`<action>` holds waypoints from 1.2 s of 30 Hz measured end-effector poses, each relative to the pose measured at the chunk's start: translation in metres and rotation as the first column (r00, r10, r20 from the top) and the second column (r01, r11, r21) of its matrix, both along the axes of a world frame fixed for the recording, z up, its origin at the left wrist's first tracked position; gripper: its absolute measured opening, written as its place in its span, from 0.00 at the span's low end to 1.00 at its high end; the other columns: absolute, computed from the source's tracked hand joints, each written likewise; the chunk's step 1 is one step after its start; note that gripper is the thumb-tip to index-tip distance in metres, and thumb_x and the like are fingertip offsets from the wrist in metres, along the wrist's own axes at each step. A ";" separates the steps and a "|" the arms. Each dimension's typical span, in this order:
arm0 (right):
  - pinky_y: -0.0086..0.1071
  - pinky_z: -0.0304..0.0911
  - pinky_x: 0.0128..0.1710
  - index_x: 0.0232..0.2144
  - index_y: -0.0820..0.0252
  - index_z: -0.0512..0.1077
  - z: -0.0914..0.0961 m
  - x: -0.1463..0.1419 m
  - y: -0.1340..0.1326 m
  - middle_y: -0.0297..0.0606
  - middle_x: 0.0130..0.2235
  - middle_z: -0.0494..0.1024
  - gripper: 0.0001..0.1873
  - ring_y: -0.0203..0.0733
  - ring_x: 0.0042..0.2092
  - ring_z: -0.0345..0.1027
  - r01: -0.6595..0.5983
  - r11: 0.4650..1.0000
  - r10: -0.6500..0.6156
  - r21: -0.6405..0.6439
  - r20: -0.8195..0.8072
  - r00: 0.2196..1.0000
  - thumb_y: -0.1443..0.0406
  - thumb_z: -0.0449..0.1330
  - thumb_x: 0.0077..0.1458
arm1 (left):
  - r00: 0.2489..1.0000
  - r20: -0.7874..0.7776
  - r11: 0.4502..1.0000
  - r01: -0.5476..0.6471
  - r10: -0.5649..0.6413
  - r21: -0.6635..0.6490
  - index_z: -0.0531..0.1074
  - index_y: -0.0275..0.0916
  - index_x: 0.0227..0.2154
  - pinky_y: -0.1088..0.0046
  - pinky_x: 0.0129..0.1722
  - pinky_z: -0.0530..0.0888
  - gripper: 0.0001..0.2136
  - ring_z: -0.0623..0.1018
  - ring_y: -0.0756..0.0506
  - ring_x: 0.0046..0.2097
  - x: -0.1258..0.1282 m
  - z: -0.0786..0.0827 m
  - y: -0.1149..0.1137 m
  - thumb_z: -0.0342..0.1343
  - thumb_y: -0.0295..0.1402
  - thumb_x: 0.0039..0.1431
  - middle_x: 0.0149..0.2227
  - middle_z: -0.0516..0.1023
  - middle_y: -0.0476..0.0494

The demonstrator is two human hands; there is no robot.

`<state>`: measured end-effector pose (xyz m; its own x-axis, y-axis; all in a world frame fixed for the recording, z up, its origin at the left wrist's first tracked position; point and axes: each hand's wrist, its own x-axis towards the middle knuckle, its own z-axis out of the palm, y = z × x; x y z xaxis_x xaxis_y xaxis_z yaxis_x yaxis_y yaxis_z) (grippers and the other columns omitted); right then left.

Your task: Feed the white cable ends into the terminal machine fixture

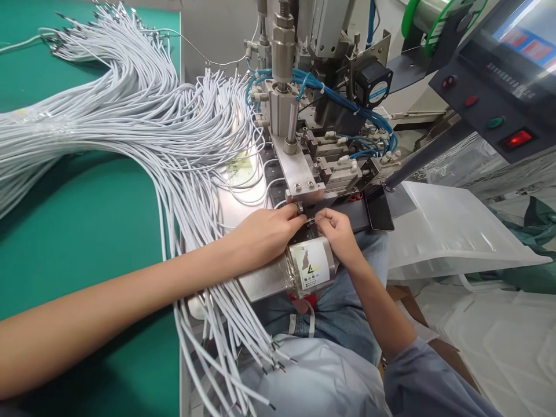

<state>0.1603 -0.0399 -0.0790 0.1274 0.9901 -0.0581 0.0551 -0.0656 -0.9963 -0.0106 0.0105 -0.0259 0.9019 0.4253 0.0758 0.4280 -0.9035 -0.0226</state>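
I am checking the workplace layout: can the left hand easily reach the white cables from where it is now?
Probably yes. The left hand is at the machine, and the white cables lie beside it on the green table and pass under its forearm; nothing seems to stand between them.

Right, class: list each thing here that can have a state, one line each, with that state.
Left hand, fingertips pinched shut at the machine.
Right hand, fingertips pinched shut beside it.
Wires, loose, fanned over the green mat.
Red switch, lit.
Screen, on.
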 end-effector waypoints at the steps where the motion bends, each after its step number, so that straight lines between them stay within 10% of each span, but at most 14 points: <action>1: 0.27 0.44 0.22 0.21 0.59 0.62 0.000 0.000 0.000 0.25 0.18 0.52 0.12 0.30 0.21 0.45 -0.008 1.000 0.008 -0.002 -0.003 1.000 0.60 0.54 0.53 | 1.000 0.004 1.000 0.003 -0.003 -0.010 0.69 0.33 0.46 0.74 0.23 0.67 0.17 0.73 0.48 0.27 0.000 0.001 0.000 0.48 0.21 0.52 0.34 0.71 0.42; 14: 0.28 0.42 0.21 0.22 0.58 0.59 -0.003 0.001 0.002 0.24 0.19 0.50 0.15 0.30 0.21 0.43 -0.074 0.997 0.074 0.000 -0.076 0.994 0.56 0.55 0.54 | 0.998 -0.043 0.999 0.048 -0.048 -0.012 0.70 0.35 0.45 0.73 0.25 0.67 0.15 0.75 0.46 0.33 0.000 0.009 -0.002 0.48 0.24 0.55 0.38 0.71 0.40; 22: 0.28 0.43 0.21 0.20 0.58 0.59 -0.009 -0.001 0.007 0.25 0.19 0.51 0.14 0.30 0.22 0.43 -0.001 1.000 0.002 0.026 -0.037 0.999 0.58 0.55 0.52 | 0.977 -0.174 0.992 -0.127 0.122 -0.018 0.69 0.36 0.18 0.72 0.20 0.56 0.06 0.69 0.49 0.22 -0.003 0.027 -0.010 0.53 0.24 0.47 0.23 0.70 0.45; 30: 0.26 0.48 0.20 0.25 0.59 0.66 0.022 -0.013 -0.058 0.27 0.20 0.61 0.10 0.29 0.21 0.51 0.401 0.879 -0.452 0.258 0.180 0.874 0.63 0.53 0.57 | 0.959 -0.127 0.965 -0.260 0.255 -0.025 0.74 0.35 0.27 0.71 0.25 0.59 0.09 0.72 0.46 0.28 -0.003 0.021 0.000 0.49 0.20 0.51 0.30 0.72 0.40; 33: 0.26 0.58 0.22 0.30 0.58 0.72 0.033 -0.040 -0.096 0.29 0.21 0.71 0.03 0.31 0.21 0.62 0.027 0.993 -0.071 0.112 0.414 0.907 0.66 0.58 0.53 | 0.952 -0.081 0.953 -0.300 0.297 -0.031 0.75 0.34 0.29 0.70 0.28 0.61 0.11 0.73 0.45 0.32 -0.004 0.016 0.008 0.47 0.19 0.52 0.30 0.72 0.39; 36: 0.26 0.64 0.25 0.34 0.57 0.72 0.029 -0.069 -0.114 0.33 0.27 0.79 0.05 0.35 0.26 0.70 -0.232 0.973 0.206 0.016 0.407 0.890 0.67 0.60 0.52 | 0.960 -0.043 0.960 -0.278 0.277 -0.029 0.74 0.34 0.27 0.70 0.28 0.61 0.12 0.73 0.45 0.32 -0.004 0.016 0.008 0.47 0.18 0.51 0.28 0.71 0.40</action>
